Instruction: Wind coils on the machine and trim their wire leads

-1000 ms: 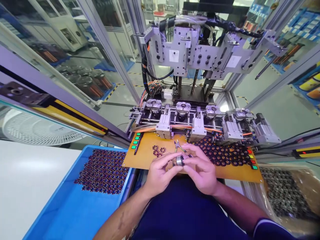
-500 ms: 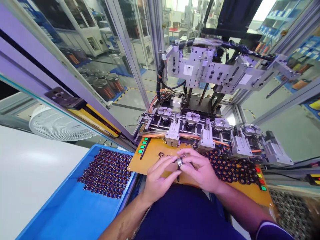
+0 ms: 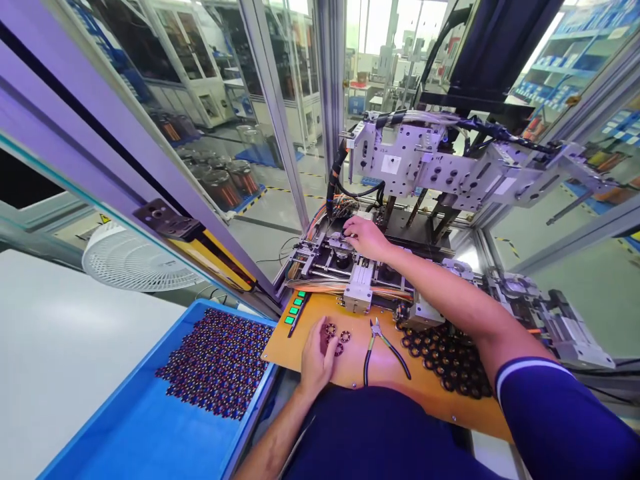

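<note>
My right hand (image 3: 367, 239) is stretched out to the leftmost round metal fixture (image 3: 341, 241) of the machine. Its fingertips are closed on a small stator core (image 3: 346, 232), of which only a dark edge shows above the fixture. On the orange plate (image 3: 310, 307), my left hand (image 3: 316, 358) lies at the left with thumb and fingers apart. Several small black-and-copper rings (image 3: 345, 337) lie at its fingertips, one partly hidden between thumb and fingers. To the right of them rest side cutters (image 3: 376, 333) with splayed dark handles.
Many dark rings (image 3: 450, 360) are gathered at the plate's right. A blue tray (image 3: 125, 413) at the left holds many wound cores (image 3: 215, 360). Green buttons (image 3: 295, 311) line the plate's left edge. The machine's upper head (image 3: 440, 167) hangs above the fixtures; a white fan (image 3: 135, 257) stands left.
My hands were together over the plate, around a silver-sided core. Since then, my right hand has reached forward to the left fixture, and my left has dropped to the loose rings. The cutters are uncovered.
</note>
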`<state>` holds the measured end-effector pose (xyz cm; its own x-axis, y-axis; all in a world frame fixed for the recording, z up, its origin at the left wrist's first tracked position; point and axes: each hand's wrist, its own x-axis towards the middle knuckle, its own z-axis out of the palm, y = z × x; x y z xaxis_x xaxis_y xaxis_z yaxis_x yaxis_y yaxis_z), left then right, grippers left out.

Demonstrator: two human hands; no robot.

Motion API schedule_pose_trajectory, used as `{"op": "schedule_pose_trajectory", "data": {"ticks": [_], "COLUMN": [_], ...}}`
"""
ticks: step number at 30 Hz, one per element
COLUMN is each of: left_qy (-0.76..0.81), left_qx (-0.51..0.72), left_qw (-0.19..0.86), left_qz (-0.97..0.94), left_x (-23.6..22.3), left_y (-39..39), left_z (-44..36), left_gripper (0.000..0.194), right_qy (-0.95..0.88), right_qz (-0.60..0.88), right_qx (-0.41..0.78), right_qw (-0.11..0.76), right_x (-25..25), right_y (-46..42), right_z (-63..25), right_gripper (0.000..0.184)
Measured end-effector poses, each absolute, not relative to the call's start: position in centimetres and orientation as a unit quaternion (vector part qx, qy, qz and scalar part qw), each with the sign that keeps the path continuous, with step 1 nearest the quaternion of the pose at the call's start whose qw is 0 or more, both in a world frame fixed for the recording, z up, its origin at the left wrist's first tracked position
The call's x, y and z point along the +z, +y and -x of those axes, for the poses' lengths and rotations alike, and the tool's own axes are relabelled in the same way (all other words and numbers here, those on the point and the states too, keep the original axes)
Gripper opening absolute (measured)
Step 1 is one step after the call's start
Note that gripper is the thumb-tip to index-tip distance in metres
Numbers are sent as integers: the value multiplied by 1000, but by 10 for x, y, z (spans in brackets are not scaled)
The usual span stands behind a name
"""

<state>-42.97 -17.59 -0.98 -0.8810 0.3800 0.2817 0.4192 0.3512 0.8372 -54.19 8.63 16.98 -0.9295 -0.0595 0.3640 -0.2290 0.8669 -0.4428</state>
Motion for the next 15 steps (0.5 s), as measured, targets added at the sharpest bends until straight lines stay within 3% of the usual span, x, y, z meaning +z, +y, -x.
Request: {"op": "schedule_pose_trajectory", "data": {"ticks": [6, 15], "left_qy": [-820, -819], "left_qx": [-521, -526], "left_qw": [3, -19], "left_qz": [236, 231], "left_x": [-15, -17], "left_y": [-179, -180], "left_z": [433, 432], "left_gripper": [42, 43], "right_qy": [-967, -980], "right_qz": [-116, -142], "right_qx": [186, 123], "right_qw": [127, 71], "right_x": [149, 158], "right_y": [94, 95], "right_z": [559, 565], "right_gripper": [13, 22]}}
